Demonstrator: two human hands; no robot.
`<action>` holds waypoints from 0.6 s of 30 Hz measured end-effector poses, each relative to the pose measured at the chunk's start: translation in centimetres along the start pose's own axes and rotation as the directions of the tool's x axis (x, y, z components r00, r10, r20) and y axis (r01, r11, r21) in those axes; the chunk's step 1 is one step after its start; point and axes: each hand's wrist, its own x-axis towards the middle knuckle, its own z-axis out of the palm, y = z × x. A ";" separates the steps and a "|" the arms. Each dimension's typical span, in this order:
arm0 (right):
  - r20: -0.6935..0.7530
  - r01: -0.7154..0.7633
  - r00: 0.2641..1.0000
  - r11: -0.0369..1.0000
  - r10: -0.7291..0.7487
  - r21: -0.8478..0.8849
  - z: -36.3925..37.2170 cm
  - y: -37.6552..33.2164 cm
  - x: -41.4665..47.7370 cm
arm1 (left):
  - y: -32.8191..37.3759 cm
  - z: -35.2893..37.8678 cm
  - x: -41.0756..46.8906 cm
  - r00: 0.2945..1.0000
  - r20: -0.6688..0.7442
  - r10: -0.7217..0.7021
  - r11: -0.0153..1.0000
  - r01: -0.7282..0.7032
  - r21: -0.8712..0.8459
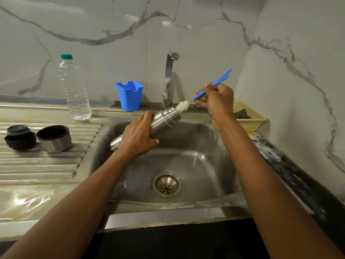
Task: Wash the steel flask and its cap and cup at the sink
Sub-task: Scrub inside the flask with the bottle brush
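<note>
Faces a grey-veined marble wall point(112, 25) across a steel sink point(197, 146) lying below both hands, with the tap point(169, 77) beyond them. Grips the flask point(166, 116) round its middle with the left hand point(138, 139), fingers curled over the body, above the basin. Holds it tilted: long axis slanting, base low to the left of that hand, open mouth raised toward the right hand point(216, 101). Pinches the blue handle of a brush point(220, 79) in the right hand's curled fingers, white head at the flask mouth. Has cup point(54, 139) and cap point(19, 137) standing on the ribbed drainboard point(46, 165), well left of the left hand. Beyond the left hand, a plastic bottle point(74, 90) and blue holder point(130, 96); just right of the right hand, a yellow basket point(250, 118).
</note>
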 end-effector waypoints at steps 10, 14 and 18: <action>-0.001 -0.160 0.987 0.986 0.161 0.053 -1.0 0.5 0.3 | -0.2 -0.4 -0.1 0.988 -0.139 0.065 0.975 -0.034 0.219; -0.078 -0.129 0.989 0.990 0.124 -0.062 -0.5 2.0 -0.7 | 0.7 0.1 -0.2 0.984 -0.128 0.126 0.957 -0.087 0.278; 0.197 -0.265 0.947 0.964 0.254 0.028 0.7 2.2 -1.7 | -0.2 -0.4 -0.1 0.980 -0.166 0.111 0.941 -0.050 0.335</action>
